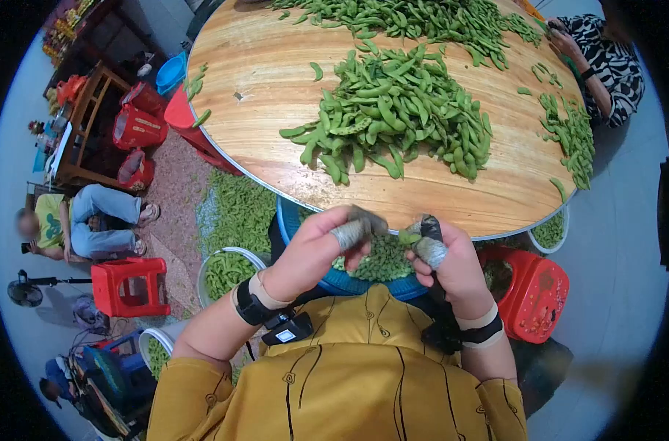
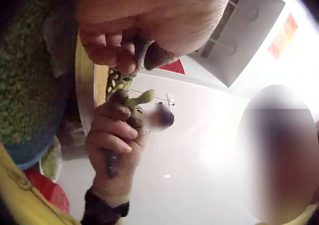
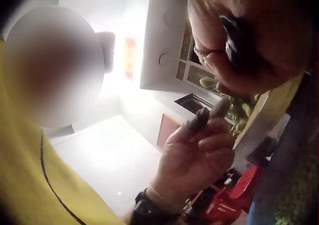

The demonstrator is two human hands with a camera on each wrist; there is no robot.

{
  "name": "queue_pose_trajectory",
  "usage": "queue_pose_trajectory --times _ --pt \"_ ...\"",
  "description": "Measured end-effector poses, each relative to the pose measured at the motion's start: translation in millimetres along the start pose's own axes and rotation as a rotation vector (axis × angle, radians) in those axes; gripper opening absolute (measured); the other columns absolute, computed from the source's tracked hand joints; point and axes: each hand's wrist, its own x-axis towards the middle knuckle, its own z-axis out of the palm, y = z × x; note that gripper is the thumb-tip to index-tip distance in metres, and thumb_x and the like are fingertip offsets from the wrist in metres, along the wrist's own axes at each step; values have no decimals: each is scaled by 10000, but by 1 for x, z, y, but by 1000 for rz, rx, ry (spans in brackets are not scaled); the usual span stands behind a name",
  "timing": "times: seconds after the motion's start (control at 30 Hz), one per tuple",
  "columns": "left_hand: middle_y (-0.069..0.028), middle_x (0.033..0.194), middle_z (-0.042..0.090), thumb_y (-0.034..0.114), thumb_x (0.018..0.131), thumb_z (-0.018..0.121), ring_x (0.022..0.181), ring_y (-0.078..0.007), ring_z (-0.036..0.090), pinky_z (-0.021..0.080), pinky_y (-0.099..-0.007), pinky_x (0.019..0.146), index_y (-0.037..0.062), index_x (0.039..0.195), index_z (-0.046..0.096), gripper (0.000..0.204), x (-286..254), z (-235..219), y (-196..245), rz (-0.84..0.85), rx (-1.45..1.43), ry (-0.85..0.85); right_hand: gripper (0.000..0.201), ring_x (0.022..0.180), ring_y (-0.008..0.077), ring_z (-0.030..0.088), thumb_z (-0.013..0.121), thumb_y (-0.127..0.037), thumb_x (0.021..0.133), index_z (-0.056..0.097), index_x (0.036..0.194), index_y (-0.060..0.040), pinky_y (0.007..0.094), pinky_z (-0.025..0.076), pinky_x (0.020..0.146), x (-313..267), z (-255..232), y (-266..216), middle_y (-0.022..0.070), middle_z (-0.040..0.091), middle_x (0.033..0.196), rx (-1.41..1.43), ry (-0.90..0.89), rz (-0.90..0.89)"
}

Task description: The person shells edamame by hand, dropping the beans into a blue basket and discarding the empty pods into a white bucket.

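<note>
At the table's near edge, my right hand (image 1: 450, 261) pinches a green pod (image 1: 408, 237) between taped thumb and finger; in the left wrist view the pod (image 2: 141, 100) sticks out past its fingertips. My left hand (image 1: 327, 246) is just left of it, thumb and forefinger wrapped, fingers bent loosely with no pod seen between them. The two hands are slightly apart. Below them a blue basin (image 1: 336, 281) holds shelled green beans (image 1: 384, 259). A heap of pods (image 1: 393, 110) lies on the round wooden table (image 1: 261, 95) beyond the hands.
More pods (image 1: 423, 18) lie at the table's far side. A white bucket of pods (image 1: 228, 275) stands left of the basin, a red stool (image 1: 529, 294) to the right. A person in a patterned top (image 1: 617, 70) sits at the right; another (image 1: 51, 224) sits far left.
</note>
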Motion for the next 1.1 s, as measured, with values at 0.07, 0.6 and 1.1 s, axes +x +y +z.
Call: queue_pose_trajectory --times 0.07,0.6,1.1 --pt "-79 1139 523 52 904 563 996 -152 530 429 -262 898 -10 1269 513 374 3 26 5 181 449 384 160 559 56 474 544 -85 912 577 1054 -18 200 369 432 -2 4 -4 48 584 817 267 -24 84" --pt "-13 959 619 15 907 509 845 -55 542 454 -216 740 -8 1111 598 224 14 28 -5 255 545 425 217 794 461 581 569 -83 830 523 1023 5 452 476 648 -20 14 -3 269 599 830 -839 84 -173" --pt "-22 996 618 21 921 518 924 -67 538 459 -238 809 -18 1097 587 193 14 26 -13 176 764 404 491 562 64 533 469 -8 837 466 1326 -62 223 447 526 -24 18 -22 9 612 752 -415 -30 -77"
